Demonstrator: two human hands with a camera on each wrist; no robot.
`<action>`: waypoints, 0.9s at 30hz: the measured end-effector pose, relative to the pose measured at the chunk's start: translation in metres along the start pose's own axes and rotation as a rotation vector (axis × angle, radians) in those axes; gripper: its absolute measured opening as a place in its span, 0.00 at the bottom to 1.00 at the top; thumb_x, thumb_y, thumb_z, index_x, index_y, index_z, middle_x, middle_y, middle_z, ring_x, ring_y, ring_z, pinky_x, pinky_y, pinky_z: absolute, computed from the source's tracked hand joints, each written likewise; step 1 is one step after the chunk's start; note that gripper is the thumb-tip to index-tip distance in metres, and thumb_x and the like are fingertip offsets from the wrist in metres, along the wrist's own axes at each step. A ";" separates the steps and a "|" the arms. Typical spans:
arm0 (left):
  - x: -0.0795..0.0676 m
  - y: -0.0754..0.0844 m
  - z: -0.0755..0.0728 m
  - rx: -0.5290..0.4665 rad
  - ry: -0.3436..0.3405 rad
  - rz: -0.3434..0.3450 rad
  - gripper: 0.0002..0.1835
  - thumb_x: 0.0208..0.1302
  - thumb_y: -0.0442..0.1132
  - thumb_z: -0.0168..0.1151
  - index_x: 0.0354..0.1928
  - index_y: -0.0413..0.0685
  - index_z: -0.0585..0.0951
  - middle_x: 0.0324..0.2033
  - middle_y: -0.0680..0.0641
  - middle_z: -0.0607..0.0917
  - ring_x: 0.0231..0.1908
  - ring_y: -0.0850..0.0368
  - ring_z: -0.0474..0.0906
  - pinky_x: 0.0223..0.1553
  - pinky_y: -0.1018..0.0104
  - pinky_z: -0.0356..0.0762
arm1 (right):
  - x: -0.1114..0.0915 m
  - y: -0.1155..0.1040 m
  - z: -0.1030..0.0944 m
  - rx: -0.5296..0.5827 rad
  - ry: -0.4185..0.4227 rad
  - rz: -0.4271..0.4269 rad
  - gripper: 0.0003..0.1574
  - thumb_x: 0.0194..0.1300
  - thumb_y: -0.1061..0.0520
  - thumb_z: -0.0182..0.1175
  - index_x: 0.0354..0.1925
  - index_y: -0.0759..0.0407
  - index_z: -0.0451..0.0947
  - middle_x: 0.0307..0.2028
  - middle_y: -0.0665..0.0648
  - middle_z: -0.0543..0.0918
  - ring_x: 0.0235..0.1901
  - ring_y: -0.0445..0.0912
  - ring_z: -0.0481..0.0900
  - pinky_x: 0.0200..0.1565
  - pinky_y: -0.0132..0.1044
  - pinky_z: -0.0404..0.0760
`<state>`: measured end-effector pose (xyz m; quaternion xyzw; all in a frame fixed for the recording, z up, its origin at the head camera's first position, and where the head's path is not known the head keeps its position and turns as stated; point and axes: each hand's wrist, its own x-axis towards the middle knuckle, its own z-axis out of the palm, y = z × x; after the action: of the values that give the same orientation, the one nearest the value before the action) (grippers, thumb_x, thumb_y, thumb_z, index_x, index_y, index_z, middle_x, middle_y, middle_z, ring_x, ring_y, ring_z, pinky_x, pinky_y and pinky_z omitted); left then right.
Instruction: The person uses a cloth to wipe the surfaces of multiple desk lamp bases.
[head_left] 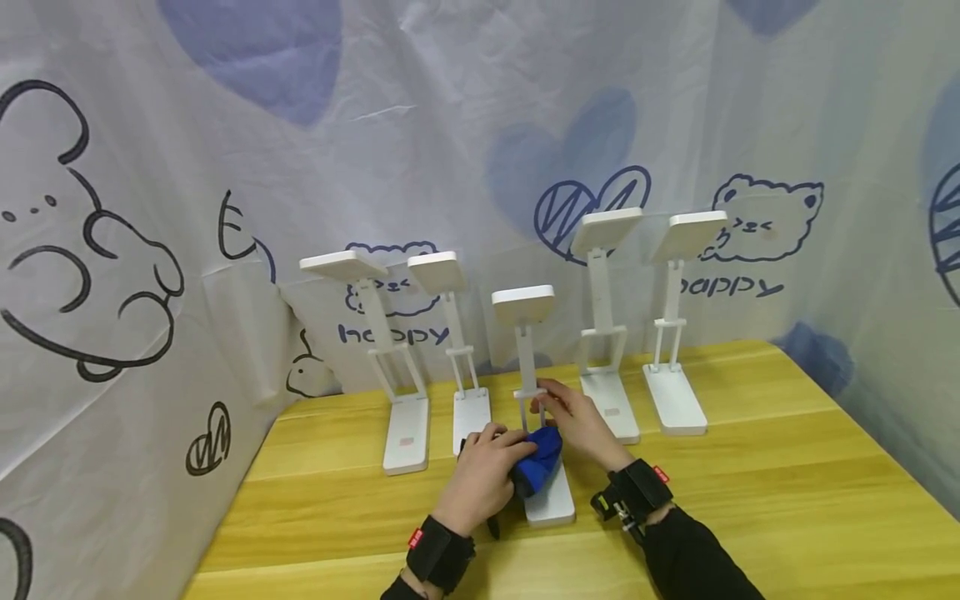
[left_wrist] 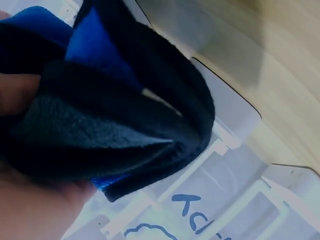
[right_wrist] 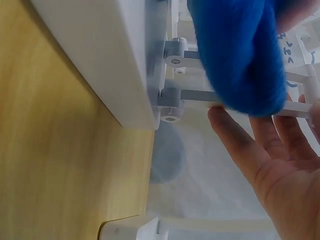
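Note:
A white folding phone stand [head_left: 523,306] with a flat top plate, twin thin rods and a long base stands between the hands. My left hand [head_left: 483,471] grips a blue-and-black cloth [head_left: 542,458] over the lower rods and base, partly hiding them. In the left wrist view the cloth [left_wrist: 115,100] is bunched and folded. My right hand [head_left: 581,417] holds the stand near its crossbar, from the right side. The right wrist view shows the right hand's fingers [right_wrist: 240,137] at the rods, just past the hanging cloth [right_wrist: 240,60].
Similar white stands flank the middle one: two at the left [head_left: 406,433] [head_left: 471,412] and two at the right [head_left: 611,404] [head_left: 675,400]. They stand on a yellow wood-grain table [head_left: 322,500]. A printed white curtain [head_left: 420,167] hangs behind.

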<state>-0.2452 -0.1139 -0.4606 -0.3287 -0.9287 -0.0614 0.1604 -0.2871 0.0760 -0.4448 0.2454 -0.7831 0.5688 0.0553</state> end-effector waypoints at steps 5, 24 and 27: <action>0.001 0.002 0.010 0.049 0.031 -0.031 0.29 0.47 0.25 0.59 0.52 0.58 0.82 0.54 0.52 0.81 0.51 0.51 0.69 0.43 0.50 0.72 | 0.005 0.021 0.003 -0.006 -0.002 -0.013 0.22 0.75 0.59 0.42 0.63 0.61 0.68 0.40 0.69 0.80 0.46 0.59 0.77 0.44 0.52 0.83; 0.000 0.011 0.005 -0.102 -0.121 0.084 0.26 0.51 0.25 0.59 0.44 0.66 0.86 0.50 0.59 0.83 0.49 0.56 0.71 0.44 0.53 0.73 | 0.004 0.021 0.003 -0.035 0.009 -0.019 0.22 0.74 0.60 0.43 0.63 0.62 0.67 0.40 0.67 0.81 0.45 0.56 0.78 0.44 0.49 0.83; 0.000 0.011 -0.001 -0.156 -0.178 0.100 0.24 0.51 0.25 0.60 0.40 0.66 0.88 0.48 0.60 0.84 0.49 0.57 0.71 0.45 0.52 0.73 | 0.004 0.022 0.001 -0.024 0.002 0.003 0.22 0.74 0.58 0.43 0.63 0.60 0.67 0.41 0.67 0.81 0.47 0.57 0.77 0.45 0.48 0.83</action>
<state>-0.2384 -0.1056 -0.4596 -0.3901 -0.9141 -0.0958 0.0544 -0.3000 0.0787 -0.4628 0.2430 -0.7901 0.5597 0.0581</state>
